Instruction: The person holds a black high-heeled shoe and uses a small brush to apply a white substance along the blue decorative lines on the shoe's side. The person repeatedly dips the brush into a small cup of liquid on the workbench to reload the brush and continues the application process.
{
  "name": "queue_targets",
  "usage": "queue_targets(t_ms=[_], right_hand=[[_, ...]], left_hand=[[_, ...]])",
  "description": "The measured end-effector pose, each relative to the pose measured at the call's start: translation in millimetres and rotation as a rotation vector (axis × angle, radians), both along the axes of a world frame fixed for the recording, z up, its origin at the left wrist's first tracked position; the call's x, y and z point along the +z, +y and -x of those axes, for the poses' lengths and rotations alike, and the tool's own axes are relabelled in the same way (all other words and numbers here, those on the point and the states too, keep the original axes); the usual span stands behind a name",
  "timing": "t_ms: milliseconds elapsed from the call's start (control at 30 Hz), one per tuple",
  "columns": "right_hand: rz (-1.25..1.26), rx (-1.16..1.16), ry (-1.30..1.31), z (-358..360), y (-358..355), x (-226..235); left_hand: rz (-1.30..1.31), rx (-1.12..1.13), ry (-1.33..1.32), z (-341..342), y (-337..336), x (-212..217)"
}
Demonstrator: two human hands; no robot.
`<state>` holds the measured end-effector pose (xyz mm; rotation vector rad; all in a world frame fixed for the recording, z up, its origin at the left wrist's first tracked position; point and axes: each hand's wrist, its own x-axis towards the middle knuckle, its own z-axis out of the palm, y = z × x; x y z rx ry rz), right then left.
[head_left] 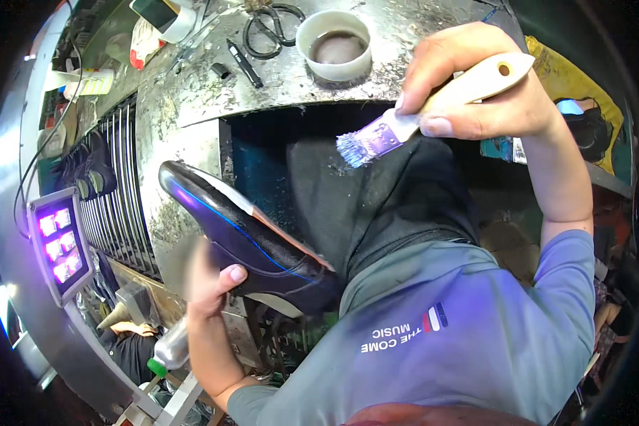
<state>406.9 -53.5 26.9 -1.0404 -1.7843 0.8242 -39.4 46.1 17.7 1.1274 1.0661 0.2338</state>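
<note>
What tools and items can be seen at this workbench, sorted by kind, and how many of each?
Glossy black leather shoe, in left hand: 1
Wooden-handled flat brush, in right hand: 1
Black-handled scissors: 1
Round white plastic cup of dark liquid: 1
Black marker pen: 1
Purple-lit lamp panel: 1
Total: 6

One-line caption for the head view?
Left hand holds a black dress shoe while right hand raises a wooden-handled brush below a white cup.
</note>
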Motion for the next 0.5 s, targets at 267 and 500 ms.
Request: queue_targets(t_ms=[267, 500], right_hand=[[0.033, -0.053, 0.075, 1.0, -1.0, -9.6], [0.117, -0.137, 0.059, 5.6, -9.5, -15.3]], left_hand=[[-0.491, 0.163, 0.464, 63.6, 105.4, 27.1], [-0.675, 0.188, 0.808, 122.6, 245.9, 29.2]])
